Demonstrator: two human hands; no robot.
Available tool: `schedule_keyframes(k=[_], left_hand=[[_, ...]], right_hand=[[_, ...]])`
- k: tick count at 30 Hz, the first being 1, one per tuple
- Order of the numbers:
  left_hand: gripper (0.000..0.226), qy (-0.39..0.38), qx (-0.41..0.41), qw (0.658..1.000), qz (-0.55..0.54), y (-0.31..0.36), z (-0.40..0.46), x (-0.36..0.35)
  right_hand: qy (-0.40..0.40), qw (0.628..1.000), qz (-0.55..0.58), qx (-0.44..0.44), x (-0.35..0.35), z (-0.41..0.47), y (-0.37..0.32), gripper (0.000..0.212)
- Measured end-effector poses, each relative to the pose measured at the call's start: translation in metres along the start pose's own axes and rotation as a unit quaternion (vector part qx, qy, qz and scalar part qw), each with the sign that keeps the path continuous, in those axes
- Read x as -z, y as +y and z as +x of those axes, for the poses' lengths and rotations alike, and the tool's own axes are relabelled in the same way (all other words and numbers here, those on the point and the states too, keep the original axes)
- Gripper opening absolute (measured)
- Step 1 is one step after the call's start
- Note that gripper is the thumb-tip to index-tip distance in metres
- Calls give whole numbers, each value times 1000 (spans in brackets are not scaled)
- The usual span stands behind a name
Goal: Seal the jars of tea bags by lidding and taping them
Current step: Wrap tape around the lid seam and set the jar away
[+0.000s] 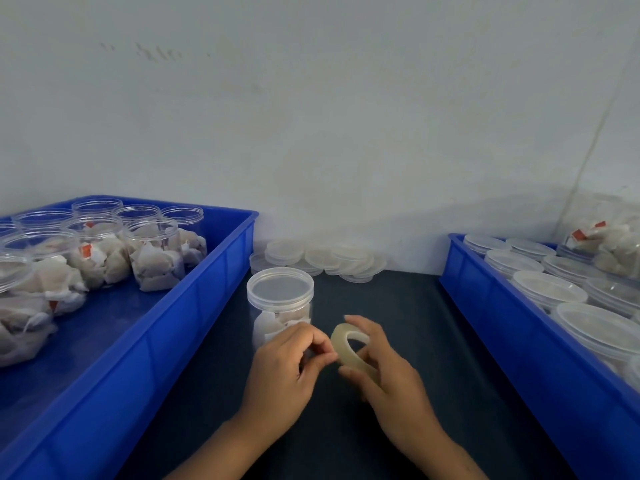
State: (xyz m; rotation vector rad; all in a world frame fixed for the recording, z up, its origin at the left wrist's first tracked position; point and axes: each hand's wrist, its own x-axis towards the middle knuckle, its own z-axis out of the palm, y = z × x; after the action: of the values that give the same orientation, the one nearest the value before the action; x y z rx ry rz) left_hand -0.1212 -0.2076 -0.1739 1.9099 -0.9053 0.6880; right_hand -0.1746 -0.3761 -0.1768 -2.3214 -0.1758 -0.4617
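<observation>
A clear jar of tea bags (280, 306) stands upright on the dark table (398, 323) with a clear lid on its mouth. Just in front of it my right hand (388, 372) holds a roll of clear tape (349, 348), fingers curled round and through the ring. My left hand (287, 362) is at the roll's left edge, thumb and fingertips pinching at the tape's surface. No loose strip of tape is plainly visible. The left hand hides the jar's lower front.
A blue tray (194, 306) on the left holds several open jars of tea bags (152, 258). A blue tray (519, 341) on the right holds several lidded jars (547, 289). Loose clear lids (329, 258) are piled by the wall behind the jar.
</observation>
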Motion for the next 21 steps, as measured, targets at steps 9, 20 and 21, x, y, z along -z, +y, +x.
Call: schedule_keyframes(k=[9, 20, 21], left_hand=[[14, 48, -5, 999, 11, 1, 0, 2], [22, 77, -58, 993, 71, -6, 1, 3], [21, 80, -62, 992, 79, -7, 1, 4]], right_hand=[[-91, 978, -188, 28, 12, 4, -3, 40], [3, 995, -99, 6, 2, 2, -1, 15], [11, 996, -85, 4, 1, 2, -1, 18]])
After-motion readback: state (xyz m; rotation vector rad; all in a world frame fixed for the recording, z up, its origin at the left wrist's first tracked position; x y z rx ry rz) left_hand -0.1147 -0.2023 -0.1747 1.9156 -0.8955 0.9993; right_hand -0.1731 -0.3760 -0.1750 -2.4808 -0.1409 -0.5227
